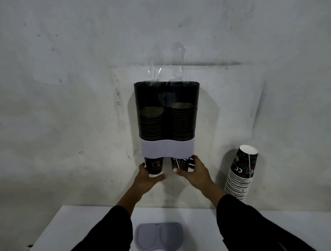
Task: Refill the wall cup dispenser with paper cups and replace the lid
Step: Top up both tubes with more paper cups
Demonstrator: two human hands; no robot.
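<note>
A dark two-tube cup dispenser [165,99] with a pale band [166,149] hangs on the wall, its top open. Two stacks of dark paper cups fill the lower half of its tubes. Clear plastic wrap [168,67] sticks up from the top. My left hand [149,178] grips the bottom cup [155,166] that pokes out under the left tube. My right hand [194,173] grips the bottom cup [180,164] under the right tube. The grey double-lobed lid [158,236] lies flat on the white table below.
A tall nested stack of paper cups [241,173] leans against the wall at the right, on the white table [78,227]. The table's left edge runs diagonally at lower left. The grey wall is scuffed behind everything.
</note>
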